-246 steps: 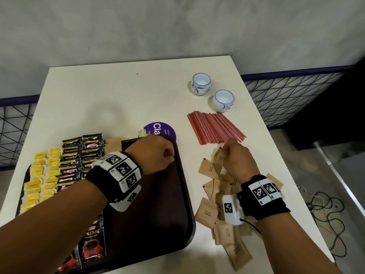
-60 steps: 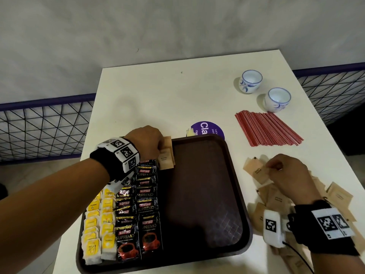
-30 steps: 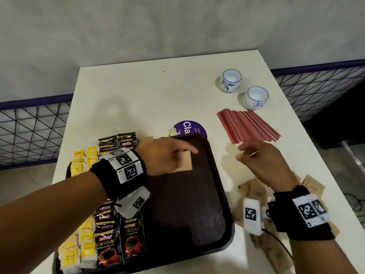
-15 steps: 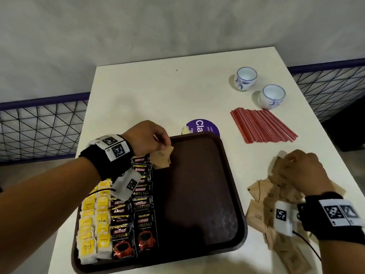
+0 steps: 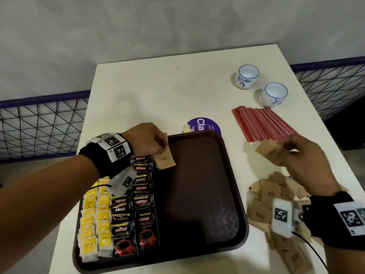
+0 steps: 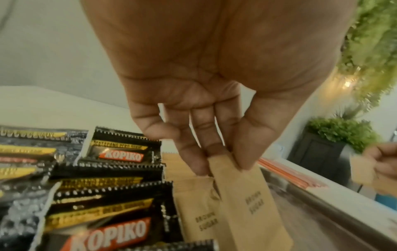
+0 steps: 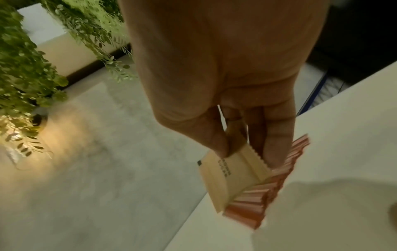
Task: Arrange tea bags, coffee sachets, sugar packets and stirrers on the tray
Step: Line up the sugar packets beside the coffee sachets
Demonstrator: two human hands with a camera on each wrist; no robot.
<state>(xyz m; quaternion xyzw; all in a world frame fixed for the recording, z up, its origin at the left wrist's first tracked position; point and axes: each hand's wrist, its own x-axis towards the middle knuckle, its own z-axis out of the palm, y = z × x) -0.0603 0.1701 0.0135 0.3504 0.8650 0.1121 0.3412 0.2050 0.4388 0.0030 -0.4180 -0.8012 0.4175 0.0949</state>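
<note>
A dark brown tray [image 5: 240, 204] holds yellow tea bags [image 5: 94, 220] at its left and black Kopiko coffee sachets [image 5: 141, 196] beside them. My left hand [image 5: 152, 140] pinches a brown sugar packet [image 5: 165, 160] over the tray's far edge, next to the top coffee sachet [image 6: 124, 149]; the same packet [image 6: 247, 202] overlaps another sugar packet [image 6: 197, 205] lying there. To the right of the tray, my right hand [image 5: 296, 153] pinches a second sugar packet [image 5: 268, 149] in the air, also seen at the wrist [image 7: 227, 173]. Loose sugar packets [image 5: 268, 196] lie below it. Red stirrers [image 5: 260, 123] lie beyond.
Two white-and-blue cups [image 5: 246, 76] [image 5: 274, 93] stand at the table's far right. A purple round sticker [image 5: 205, 124] lies just behind the tray. The white table [image 5: 158, 91] has metal mesh railing [image 5: 39, 123] on both sides. The tray's right half is bare.
My right hand rose from the sugar pile with one packet and moved left. The left hand stayed at the tray's far edge, lowering its packet beside the coffee sachets.
</note>
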